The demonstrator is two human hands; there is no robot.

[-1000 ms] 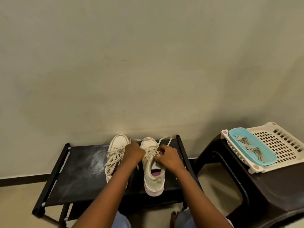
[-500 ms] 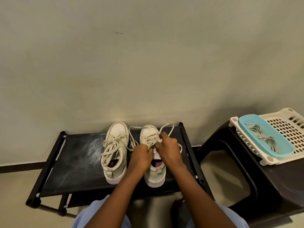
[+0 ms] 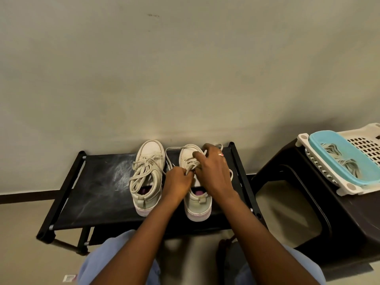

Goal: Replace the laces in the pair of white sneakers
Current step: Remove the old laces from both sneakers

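Both hands work on one white sneaker standing on a low black table with a cloth top, scuffed with pale chalky streaks, and a tubular frame. The left hand is balled tight, its fingers pinching a flat, cream, woven lace at the middle of the shoe. The right hand arches over the front of the shoe; its thumb and forefinger close on the same lace nearer the toe, while the other fingers curve down past the rounded toe cap. One of them wears a ring.

Loose loops of the lace curl out beyond the fingertips on both sides. Below the wrists the padded heel shows, with a small pull tab, a pinkish insole and a thick smooth sole.

Just left of the left fingers, close beside it, stands the second sneaker, its lace in a slack tangle.

Well to the right of the right fingers, a dark glossy plastic stool carries a white basket with a slotted grid. On it rests an oblong blue tray holding a bundle of pale spare laces.
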